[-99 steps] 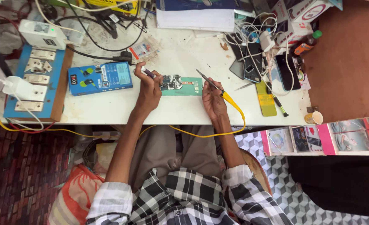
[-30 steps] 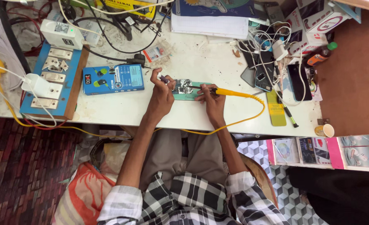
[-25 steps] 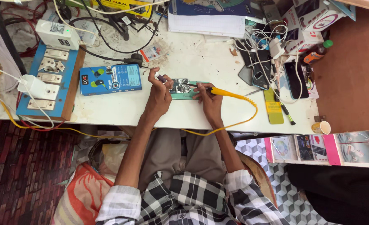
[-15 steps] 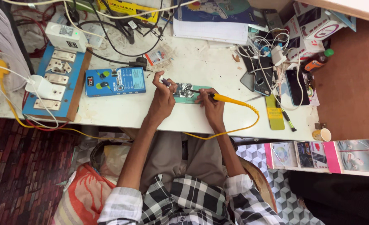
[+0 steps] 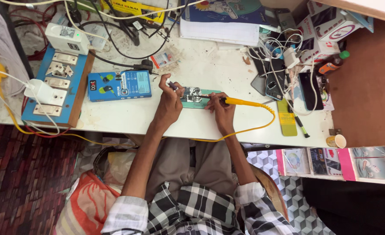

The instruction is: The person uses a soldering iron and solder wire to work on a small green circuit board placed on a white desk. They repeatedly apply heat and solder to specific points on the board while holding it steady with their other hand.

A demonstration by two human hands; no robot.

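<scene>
Cluttered with cables and small parts, the white workbench (image 5: 127,117) carries a green circuit board (image 5: 196,96) near its front edge. Over the board's right end, the right hand (image 5: 220,112) is closed around a yellow-handled soldering iron (image 5: 240,102), its tip down on the board. At the board's left end, the left hand (image 5: 168,102) pinches a small dark tool (image 5: 171,85). Left of the board lies a blue box (image 5: 119,85). Clean work here likely calls for a steadied board and brief tip contact.
</scene>
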